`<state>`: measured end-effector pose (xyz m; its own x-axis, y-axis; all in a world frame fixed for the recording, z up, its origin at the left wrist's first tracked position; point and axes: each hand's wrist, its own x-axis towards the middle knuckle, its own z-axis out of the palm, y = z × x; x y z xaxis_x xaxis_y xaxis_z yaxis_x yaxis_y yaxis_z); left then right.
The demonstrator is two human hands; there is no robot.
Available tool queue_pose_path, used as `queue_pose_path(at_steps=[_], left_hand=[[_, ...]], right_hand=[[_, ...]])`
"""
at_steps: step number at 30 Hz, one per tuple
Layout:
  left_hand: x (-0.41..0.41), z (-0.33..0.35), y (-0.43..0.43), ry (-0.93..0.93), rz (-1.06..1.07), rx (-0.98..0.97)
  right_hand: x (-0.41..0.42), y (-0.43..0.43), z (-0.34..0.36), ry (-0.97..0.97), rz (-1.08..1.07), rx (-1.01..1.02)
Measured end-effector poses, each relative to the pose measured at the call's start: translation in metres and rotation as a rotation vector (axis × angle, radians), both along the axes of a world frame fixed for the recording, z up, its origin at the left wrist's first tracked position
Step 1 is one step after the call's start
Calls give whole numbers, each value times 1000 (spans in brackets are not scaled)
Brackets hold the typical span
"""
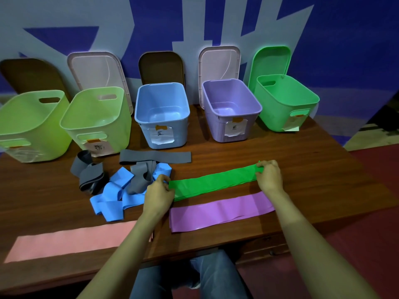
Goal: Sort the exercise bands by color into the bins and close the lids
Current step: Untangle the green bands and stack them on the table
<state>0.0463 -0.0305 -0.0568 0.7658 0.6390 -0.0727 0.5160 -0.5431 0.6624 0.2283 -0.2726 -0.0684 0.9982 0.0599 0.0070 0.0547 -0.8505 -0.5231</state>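
Observation:
A green band (212,182) lies stretched flat on the wooden table (302,169). My left hand (158,194) pinches its left end and my right hand (268,175) pinches its right end. A purple band (220,212) lies just in front of it, a pink band (71,240) at the near left. Blue bands (114,195) and grey bands (155,157) lie tangled in the middle left. Along the back stand open bins: two yellow-green (28,126) (97,119), a blue one (162,115), a purple one (231,108) and a green one (285,102).
Lids lean against the wall behind the bins: a brown lid (162,65), a pink lid (219,61), a green lid (271,61), another pink lid (95,67). Paper labels are taped on the bin fronts. The table's near edge runs above my knees.

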Motion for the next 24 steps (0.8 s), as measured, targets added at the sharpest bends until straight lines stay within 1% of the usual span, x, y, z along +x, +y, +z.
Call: queue_pose_path(at_steps=[9,16,20,24], left_hand=[[1,-1,1,22,-27,12],[0,-4,-1,-2,-46,28],[-1,-3,-6,22,-71,161],[0,-3,-9,25,-132,287]], right_hand=[[-1,4,2,29,-8,-62],[-6,7,9,-19,17,-244],[-13,8,12,-56,22,-297],[-21,11,12,-82,22,-297]])
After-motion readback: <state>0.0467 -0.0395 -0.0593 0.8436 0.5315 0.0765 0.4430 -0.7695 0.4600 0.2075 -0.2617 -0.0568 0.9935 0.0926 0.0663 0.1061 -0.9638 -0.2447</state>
